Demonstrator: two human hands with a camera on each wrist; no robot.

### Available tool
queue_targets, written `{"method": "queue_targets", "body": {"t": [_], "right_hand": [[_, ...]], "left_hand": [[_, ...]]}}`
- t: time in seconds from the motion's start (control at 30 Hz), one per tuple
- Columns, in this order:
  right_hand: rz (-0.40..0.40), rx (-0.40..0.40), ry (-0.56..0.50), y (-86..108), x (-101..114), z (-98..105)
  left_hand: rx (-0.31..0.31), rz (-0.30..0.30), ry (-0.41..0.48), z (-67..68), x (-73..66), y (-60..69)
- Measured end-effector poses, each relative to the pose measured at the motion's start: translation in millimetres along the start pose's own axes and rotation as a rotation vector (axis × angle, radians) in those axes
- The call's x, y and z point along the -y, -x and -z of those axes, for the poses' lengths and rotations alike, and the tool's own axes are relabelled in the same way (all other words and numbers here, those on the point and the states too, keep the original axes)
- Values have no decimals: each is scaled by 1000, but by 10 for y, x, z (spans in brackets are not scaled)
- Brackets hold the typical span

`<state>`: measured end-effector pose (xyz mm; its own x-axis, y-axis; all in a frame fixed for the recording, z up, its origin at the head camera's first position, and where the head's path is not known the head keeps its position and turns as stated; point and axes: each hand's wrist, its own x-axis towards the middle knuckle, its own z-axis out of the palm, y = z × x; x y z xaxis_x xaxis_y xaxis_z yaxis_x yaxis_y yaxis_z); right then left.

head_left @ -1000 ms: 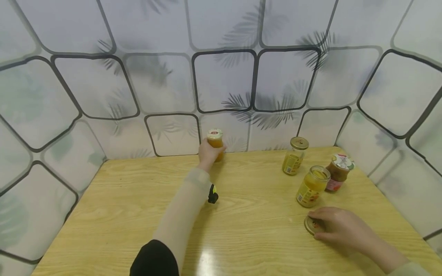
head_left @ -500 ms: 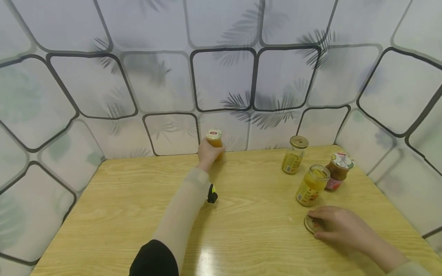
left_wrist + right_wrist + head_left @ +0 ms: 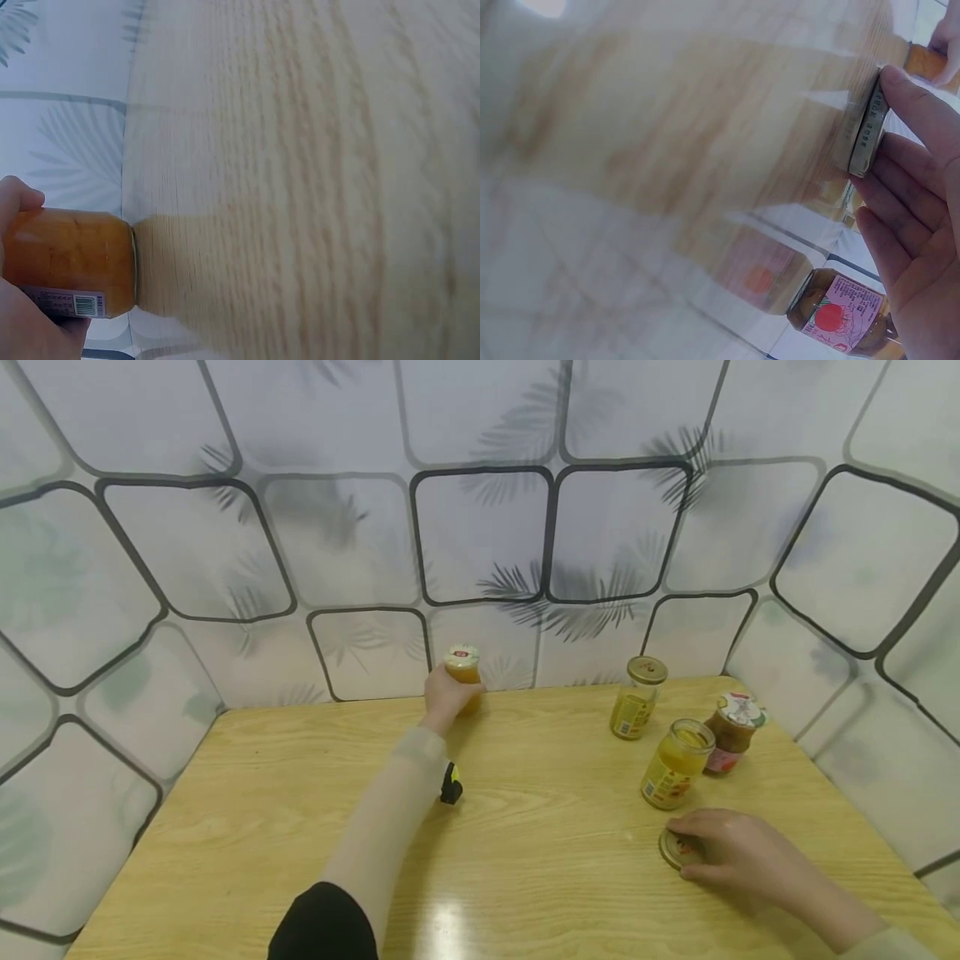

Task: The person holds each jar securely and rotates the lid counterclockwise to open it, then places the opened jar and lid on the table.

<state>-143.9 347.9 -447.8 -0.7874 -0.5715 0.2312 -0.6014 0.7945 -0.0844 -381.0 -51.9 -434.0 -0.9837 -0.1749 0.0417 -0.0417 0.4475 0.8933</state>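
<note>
At table's (image 3: 555,827) back edge, gripping upright orange-filled jar (image 3: 464,673) with left hand (image 3: 445,695); front-right, pinching lid (image 3: 676,850) with right hand (image 3: 742,853), nearer open jar (image 3: 670,777).

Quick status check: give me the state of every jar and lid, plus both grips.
Orange jar: upright, lid on
Gold-lidded jar: upright, lid on
Open jar: upright, lid off
Brown jar: upright, lid on
Loose gold lid: flat on the table
Left grip: curled round the orange jar
Right grip: pinching the loose gold lid
</note>
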Motion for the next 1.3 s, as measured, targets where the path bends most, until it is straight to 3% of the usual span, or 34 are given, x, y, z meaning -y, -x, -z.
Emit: {"method": "queue_targets", "body": {"t": [0.27,0.5,0.67,1.03,1.17,1.3], "right_hand": [[18,-23,9,-6,1,-4],[7,-10,3,6,14,-23],[-12,12,1,17,18,-33],[-23,24,0,0,23,-9],[-31,29,3,-1,31,14],[-28,30,2,6,43,22]], "left_hand": [[58,-47,-100,66,8,56],[104,-37,-148,109,-6,211],[149,-23,-122,130,-53,326],[261,-76,-67,181,-230,627],[281,-107,-37,208,-315,727],[295,-101,9,224,-377,809]]}}
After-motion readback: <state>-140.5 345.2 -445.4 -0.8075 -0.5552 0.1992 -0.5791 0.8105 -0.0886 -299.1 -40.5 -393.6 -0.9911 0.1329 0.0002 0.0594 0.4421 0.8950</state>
